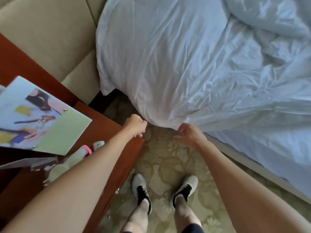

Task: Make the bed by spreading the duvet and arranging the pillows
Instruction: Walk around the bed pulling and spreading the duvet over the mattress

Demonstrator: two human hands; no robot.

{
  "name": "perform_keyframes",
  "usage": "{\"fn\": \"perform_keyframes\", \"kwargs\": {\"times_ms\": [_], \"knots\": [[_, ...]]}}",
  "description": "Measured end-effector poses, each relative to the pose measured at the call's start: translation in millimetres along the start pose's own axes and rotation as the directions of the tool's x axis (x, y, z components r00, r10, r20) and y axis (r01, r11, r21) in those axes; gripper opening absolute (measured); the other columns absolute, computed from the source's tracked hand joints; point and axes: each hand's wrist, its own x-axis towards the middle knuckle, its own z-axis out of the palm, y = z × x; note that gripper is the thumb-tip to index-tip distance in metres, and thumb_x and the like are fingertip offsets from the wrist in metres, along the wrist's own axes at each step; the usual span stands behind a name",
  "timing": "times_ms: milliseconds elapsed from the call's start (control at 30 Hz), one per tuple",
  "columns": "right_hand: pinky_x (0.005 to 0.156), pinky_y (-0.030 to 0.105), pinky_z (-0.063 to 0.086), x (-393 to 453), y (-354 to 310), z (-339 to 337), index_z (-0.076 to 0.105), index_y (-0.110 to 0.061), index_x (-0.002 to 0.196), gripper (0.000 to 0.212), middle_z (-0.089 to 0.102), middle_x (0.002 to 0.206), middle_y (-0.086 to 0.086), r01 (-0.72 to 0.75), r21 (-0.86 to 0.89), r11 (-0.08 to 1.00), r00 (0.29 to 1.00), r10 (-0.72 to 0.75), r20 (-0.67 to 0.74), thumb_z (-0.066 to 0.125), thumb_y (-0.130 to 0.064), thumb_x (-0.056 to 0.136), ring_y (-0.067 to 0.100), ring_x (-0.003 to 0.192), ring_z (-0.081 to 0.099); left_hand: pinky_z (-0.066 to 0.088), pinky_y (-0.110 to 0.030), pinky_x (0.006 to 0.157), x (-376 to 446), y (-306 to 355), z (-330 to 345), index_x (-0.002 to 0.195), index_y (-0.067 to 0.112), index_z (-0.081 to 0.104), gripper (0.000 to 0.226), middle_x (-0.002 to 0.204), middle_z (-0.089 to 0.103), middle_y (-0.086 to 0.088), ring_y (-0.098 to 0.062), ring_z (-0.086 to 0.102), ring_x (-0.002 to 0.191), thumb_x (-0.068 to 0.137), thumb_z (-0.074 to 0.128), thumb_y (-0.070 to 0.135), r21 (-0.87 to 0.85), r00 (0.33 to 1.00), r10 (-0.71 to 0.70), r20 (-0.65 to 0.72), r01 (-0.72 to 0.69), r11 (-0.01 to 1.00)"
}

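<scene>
- two hands show in the head view, both reaching forward and down toward the near edge of the bedding.
- my left hand (135,125) has its fingers curled into a loose fist, its knuckles right at the hanging corner of the white duvet (176,68); i cannot tell whether cloth is pinched inside the fingers or whether they only touch it.
- my right hand (189,134) sits just to the right of the left one, fingers loosely bent and spread, fingertips at the lower hem of the duvet; it looks relaxed, not clamped on anything.
- the duvet lies ahead of both hands, draped over the corner of the bed and hanging toward the floor between them; it is creased, and it bunches into a rumpled heap far beyond the right hand.
- a bare strip of white bed sheet (262,153) shows beside my right forearm, below the duvet edge.
- a red-brown wooden table (107,125) lies under my left forearm, with a printed sheet (42,116) on it, well to the left of the left hand.
- a beige padded headboard (50,34) stands beyond the left hand, beside the duvet.
- patterned carpet (168,157) lies below both hands, with my two grey and black shoes (141,187) on it, nearer me than the hands.
</scene>
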Motion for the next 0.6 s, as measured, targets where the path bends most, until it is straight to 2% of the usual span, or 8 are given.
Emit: {"fn": "perform_keyframes", "kwargs": {"times_ms": [133,233,333,433,500,600], "knots": [[0.081,0.038,0.056,-12.7,56.4,-19.9,0.059,-0.032,0.090,0.020,0.062,0.103,-0.001,-0.051,0.016,0.999,0.999,0.051,-0.003,0.071,-0.039,0.075,0.018,0.090,0.062,0.061,-0.040,0.071,-16.1,36.4,41.5,0.071,0.016,0.059,0.022,0.077,0.072,-0.006,-0.026,0.071,0.068,0.087,0.048,0.025,0.215,0.990,0.138,-0.010,-0.132,0.968],[0.083,0.040,0.056,-22.4,102.5,-35.7,0.060,-0.032,0.089,0.015,0.064,0.100,-0.001,-0.052,0.031,0.998,0.999,0.052,-0.013,0.068,-0.035,0.076,0.019,0.091,0.062,0.055,-0.039,0.073,-27.1,63.6,75.2,0.080,0.018,0.057,0.016,0.084,0.063,-0.002,-0.026,0.064,0.078,0.091,0.046,0.025,0.315,0.976,0.218,-0.031,-0.197,0.928],[0.083,0.042,0.055,-39.8,154.0,-52.7,0.061,-0.029,0.092,0.011,0.065,0.101,0.000,-0.084,0.044,0.995,0.996,0.085,-0.024,0.066,-0.034,0.083,0.021,0.094,0.062,0.054,-0.040,0.075,-36.0,90.5,119.2,0.077,0.019,0.051,0.017,0.085,0.061,-0.004,-0.028,0.064,0.083,0.092,0.045,0.025,0.362,0.968,0.249,0.037,-0.245,0.899],[0.085,0.041,0.055,-54.5,209.6,-71.2,0.064,-0.028,0.098,0.017,0.066,0.105,0.001,-0.139,0.069,0.988,0.990,0.140,-0.012,0.063,-0.035,0.083,0.021,0.096,0.063,0.053,-0.042,0.080,-46.7,125.8,160.5,0.081,0.018,0.051,0.016,0.092,0.061,-0.008,-0.028,0.062,0.088,0.093,0.045,0.027,0.400,0.955,0.278,0.100,-0.294,0.868],[0.087,0.041,0.055,-65.4,244.9,-87.5,0.064,-0.028,0.102,0.021,0.065,0.108,0.000,-0.162,0.076,0.984,0.987,0.161,0.016,0.061,-0.037,0.084,0.021,0.098,0.062,0.050,-0.040,0.078,-56.3,154.0,187.0,0.080,0.019,0.049,0.017,0.088,0.058,-0.005,-0.027,0.060,0.086,0.095,0.045,0.027,0.430,0.948,0.298,0.109,-0.316,0.846],[0.088,0.039,0.054,-82.4,294.8,-113.1,0.063,-0.027,0.106,0.023,0.064,0.110,0.001,-0.179,0.097,0.979,0.983,0.174,0.054,0.061,-0.038,0.086,0.022,0.100,0.062,0.042,-0.035,0.066,-72.7,198.7,229.1,0.073,0.019,0.044,0.021,0.081,0.052,-0.005,-0.026,0.055,0.076,0.094,0.045,0.024,0.476,0.937,0.323,0.137,-0.348,0.807]]}}
